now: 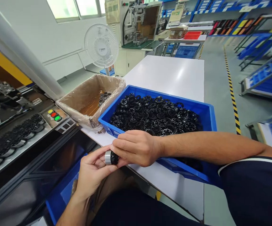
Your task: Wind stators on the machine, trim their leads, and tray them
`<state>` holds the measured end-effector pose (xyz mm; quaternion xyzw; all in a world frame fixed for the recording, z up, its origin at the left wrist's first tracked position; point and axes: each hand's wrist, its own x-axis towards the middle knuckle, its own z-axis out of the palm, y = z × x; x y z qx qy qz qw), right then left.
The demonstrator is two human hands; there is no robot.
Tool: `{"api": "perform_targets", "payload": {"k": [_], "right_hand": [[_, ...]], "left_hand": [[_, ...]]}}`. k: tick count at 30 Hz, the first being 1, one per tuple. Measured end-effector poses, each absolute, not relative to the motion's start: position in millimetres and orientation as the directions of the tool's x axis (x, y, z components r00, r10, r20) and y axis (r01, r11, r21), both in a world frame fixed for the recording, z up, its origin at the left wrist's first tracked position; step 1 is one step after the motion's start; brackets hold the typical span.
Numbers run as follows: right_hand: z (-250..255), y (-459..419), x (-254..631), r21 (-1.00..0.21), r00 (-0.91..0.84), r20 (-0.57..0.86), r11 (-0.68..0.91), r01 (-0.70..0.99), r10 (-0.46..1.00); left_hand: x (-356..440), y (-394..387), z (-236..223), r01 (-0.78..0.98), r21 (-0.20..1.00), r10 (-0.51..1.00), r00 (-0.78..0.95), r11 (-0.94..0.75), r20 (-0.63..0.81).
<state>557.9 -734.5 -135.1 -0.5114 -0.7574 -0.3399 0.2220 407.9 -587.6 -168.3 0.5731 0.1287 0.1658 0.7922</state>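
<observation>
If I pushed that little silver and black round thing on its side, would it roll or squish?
The silver and black part would probably roll, since its side looks round. It likely wouldn't squish, because its shiny silver band looks like stiff metal. That band might feel slippery too, as it seems smooth.

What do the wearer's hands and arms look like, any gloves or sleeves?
Left hand and right hand: both bare, no gloves, no rings or watch visible. Right arm: short navy sleeve, white trim at its edge. Left sleeve out of view.
</observation>
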Motion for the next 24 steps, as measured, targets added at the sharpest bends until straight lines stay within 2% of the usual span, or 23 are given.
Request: {"api": "perform_targets", "payload": {"k": [5,7,9,11,13,15,17,19,21,24], "right_hand": [[-137,-734,555,0.230,-0.333,0.667,0.241,0.943,0.667],[-140,-730,572,0.115,-0.288,0.660,0.286,0.951,0.694],[-145,-724,603,-0.074,-0.156,0.641,0.262,0.962,0.752],[-155,-718,640,-0.259,0.086,0.560,0.075,0.963,0.824],[-168,-711,668,-0.335,0.247,0.393,-0.112,0.936,0.886],[-183,-708,680,-0.298,0.264,0.268,-0.181,0.937,0.927],[-196,-707,678,-0.254,0.233,0.244,-0.169,0.952,0.941],[-206,-710,674,-0.198,0.199,0.316,-0.141,0.970,0.928],[-211,-714,677,-0.084,0.128,0.430,-0.102,0.991,0.894],[-206,-714,690,-0.003,0.004,0.535,-0.002,1.000,0.845]], "left_hand": [[408,-593,-169,-0.128,0.944,0.405,0.914,0.303,-0.006],[408,-591,-170,-0.135,0.955,0.408,0.913,0.263,0.016],[407,-585,-173,-0.147,0.968,0.401,0.914,0.203,0.055],[408,-577,-177,-0.139,0.978,0.389,0.919,0.158,0.068],[411,-570,-184,-0.110,0.980,0.383,0.923,0.164,0.039],[414,-567,-190,-0.087,0.973,0.374,0.927,0.212,0.001],[417,-568,-193,-0.087,0.967,0.366,0.930,0.240,-0.007],[417,-571,-193,-0.109,0.978,0.379,0.925,0.179,0.034],[416,-575,-191,-0.147,0.988,0.391,0.912,0.036,0.122],[413,-575,-188,-0.205,0.970,0.370,0.898,-0.132,0.240]]}}
